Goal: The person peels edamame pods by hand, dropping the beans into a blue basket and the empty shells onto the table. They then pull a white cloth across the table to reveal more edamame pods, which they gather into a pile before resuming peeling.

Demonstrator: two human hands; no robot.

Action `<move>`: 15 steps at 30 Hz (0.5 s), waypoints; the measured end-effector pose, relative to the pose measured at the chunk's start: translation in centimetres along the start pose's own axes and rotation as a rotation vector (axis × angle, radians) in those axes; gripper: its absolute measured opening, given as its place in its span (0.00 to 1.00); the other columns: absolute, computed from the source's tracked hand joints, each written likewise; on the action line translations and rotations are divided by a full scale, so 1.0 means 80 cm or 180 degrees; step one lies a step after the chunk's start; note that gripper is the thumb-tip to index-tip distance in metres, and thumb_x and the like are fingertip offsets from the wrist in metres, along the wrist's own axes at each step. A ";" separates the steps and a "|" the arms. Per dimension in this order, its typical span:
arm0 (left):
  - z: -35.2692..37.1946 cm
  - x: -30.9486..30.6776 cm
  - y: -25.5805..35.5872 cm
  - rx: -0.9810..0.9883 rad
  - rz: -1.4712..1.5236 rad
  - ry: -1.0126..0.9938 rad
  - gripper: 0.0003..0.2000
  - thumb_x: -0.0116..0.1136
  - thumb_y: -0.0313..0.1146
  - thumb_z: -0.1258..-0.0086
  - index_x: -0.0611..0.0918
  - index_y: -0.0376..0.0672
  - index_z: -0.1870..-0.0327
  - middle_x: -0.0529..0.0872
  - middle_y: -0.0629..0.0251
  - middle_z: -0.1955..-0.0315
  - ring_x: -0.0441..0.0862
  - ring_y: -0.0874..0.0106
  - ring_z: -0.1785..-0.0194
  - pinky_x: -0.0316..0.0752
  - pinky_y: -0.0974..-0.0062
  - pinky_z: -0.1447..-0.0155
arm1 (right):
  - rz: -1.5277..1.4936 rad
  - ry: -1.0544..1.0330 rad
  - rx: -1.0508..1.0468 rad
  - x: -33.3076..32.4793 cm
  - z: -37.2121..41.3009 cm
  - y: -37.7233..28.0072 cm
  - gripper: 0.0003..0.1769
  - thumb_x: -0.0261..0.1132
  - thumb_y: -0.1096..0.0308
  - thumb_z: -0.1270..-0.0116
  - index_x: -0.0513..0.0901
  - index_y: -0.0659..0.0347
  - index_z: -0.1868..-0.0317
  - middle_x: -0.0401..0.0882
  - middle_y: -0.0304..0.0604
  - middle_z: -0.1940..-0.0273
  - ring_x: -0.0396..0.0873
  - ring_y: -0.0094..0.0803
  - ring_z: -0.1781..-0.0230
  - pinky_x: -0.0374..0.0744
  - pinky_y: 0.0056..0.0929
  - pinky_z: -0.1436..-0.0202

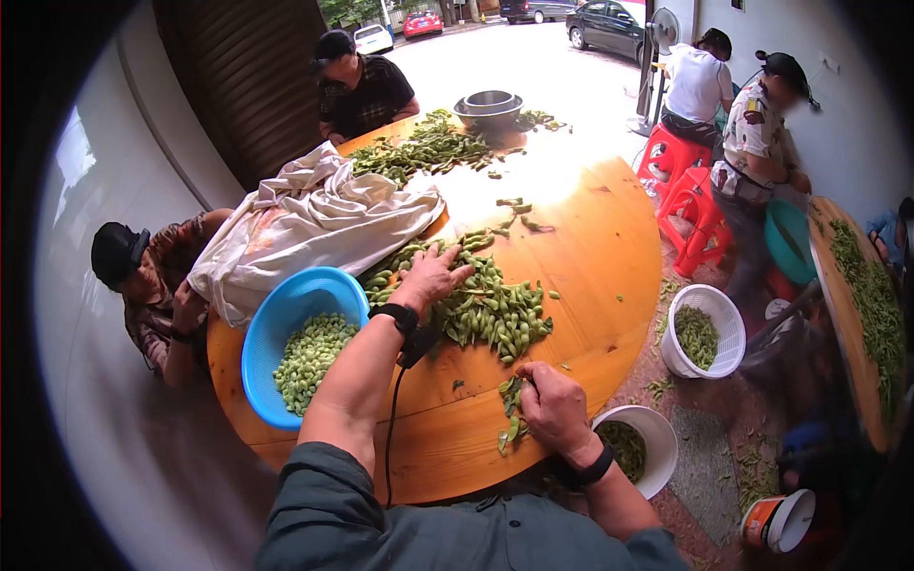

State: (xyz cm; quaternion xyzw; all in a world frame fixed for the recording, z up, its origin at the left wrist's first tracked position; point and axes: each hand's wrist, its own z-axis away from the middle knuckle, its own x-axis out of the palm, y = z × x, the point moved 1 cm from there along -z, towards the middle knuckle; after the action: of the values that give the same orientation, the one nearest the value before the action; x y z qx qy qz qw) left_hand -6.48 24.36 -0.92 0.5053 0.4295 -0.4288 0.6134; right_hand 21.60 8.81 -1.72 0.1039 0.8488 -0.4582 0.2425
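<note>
Two hands work at different reaches. The left hand (433,276) lies palm down, fingers spread and unclenched, on the pod heap (495,314) near the middle of the round table (600,238). The right hand (554,407) is closed around a few loose pods (511,395) close to the near table edge.

Those pods sit so near the rim that a slack grip could, I judge, drop them to the floor and miss the white bucket (666,433) below. A broad sweep of the left hand could push unshelled pods into the blue basket (286,290) of shelled beans (309,352) beside its forearm and mix the two. The black cable (390,428) hanging from the left wrist could snag on the basket.
</note>
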 end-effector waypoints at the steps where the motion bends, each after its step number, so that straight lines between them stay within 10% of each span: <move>1: 0.018 -0.008 0.024 -0.0194 -0.0150 -0.0258 0.37 0.46 0.67 0.29 0.59 0.63 0.22 0.53 0.48 0.22 0.49 0.42 0.21 0.53 0.41 0.24 | 0.0034 0.0003 -0.0014 -0.001 0.000 -0.001 0.10 0.59 0.76 0.39 0.80 0.64 0.56 0.82 0.55 0.66 0.83 0.52 0.65 0.80 0.44 0.60; 9: 0.031 -0.038 0.055 -0.0127 -0.0165 -0.0867 0.35 0.50 0.61 0.28 0.65 0.50 0.25 0.62 0.40 0.27 0.61 0.43 0.26 0.61 0.47 0.27 | -0.0021 -0.0058 -0.0010 -0.002 -0.002 0.000 0.10 0.58 0.75 0.37 0.80 0.64 0.56 0.82 0.55 0.66 0.82 0.51 0.65 0.80 0.42 0.60; 11: 0.008 -0.015 0.042 0.0010 -0.0020 0.0289 0.34 0.52 0.63 0.30 0.69 0.57 0.27 0.60 0.48 0.25 0.54 0.46 0.22 0.56 0.36 0.28 | 0.0004 -0.0078 -0.0001 -0.002 0.002 0.001 0.09 0.58 0.74 0.37 0.79 0.63 0.56 0.82 0.54 0.66 0.82 0.51 0.64 0.80 0.43 0.60; 15: -0.056 0.024 0.026 0.0624 0.0272 0.0148 0.39 0.52 0.67 0.32 0.64 0.60 0.23 0.51 0.52 0.21 0.47 0.44 0.20 0.50 0.31 0.27 | 0.0017 -0.0124 -0.0010 0.000 0.001 0.003 0.08 0.58 0.74 0.36 0.78 0.62 0.56 0.81 0.53 0.65 0.82 0.51 0.63 0.80 0.45 0.60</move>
State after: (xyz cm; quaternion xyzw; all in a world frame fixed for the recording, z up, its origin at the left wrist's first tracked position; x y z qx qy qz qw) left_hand -4.40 28.82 -2.79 0.5905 0.3778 -0.4304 0.5686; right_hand 21.70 8.92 -1.94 0.0969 0.8443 -0.4582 0.2603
